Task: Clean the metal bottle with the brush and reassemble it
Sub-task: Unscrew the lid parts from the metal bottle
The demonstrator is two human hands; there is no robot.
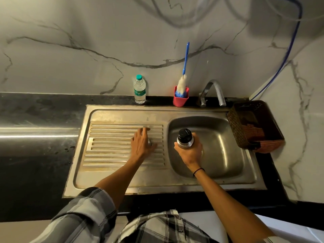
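My right hand (190, 152) grips the metal bottle (184, 140) upright at the left edge of the sink basin (226, 146); a black inner stopper sits in its neck. My left hand (142, 144) lies over a small shiny metal cap (149, 141) on the ribbed draining board (112, 149), fingers curved around it; most of the cap is hidden under the hand. The bottle brush (182, 85), with a blue handle and white-and-blue bristles, stands bristles down in a pink cup (180, 99) against the back wall.
A plastic water bottle (139, 90) with a green cap stands on the black counter behind the draining board. The tap (213, 92) arches over the basin's back edge. A brown perforated basket (254, 123) holding an orange cloth sits right of the sink.
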